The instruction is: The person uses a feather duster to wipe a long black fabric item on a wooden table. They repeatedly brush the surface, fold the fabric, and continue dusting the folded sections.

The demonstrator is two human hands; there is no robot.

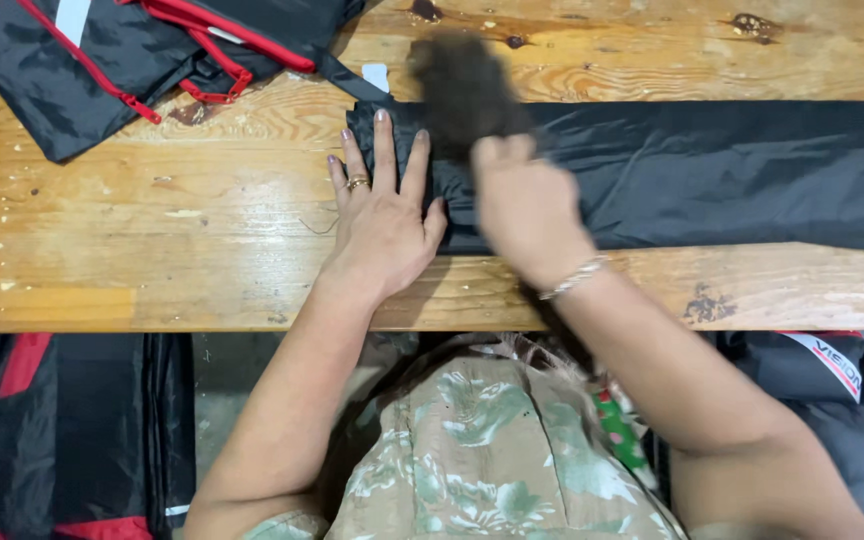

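A long folded black fabric piece (712, 175) lies across the wooden table (152, 250), running off to the right. My left hand (382, 215), with a ring, lies flat with fingers spread on the fabric's left end, pressing it down. My right hand (524, 205), wearing a bracelet, is blurred by motion and grips a dark brush-like thing (462, 85) over the fabric beside my left hand.
A heap of black fabric with red trim (142, 50) sits at the table's far left corner. More black and red fabric (62, 430) lies below the table at left, and folded dark pieces (832, 375) at right.
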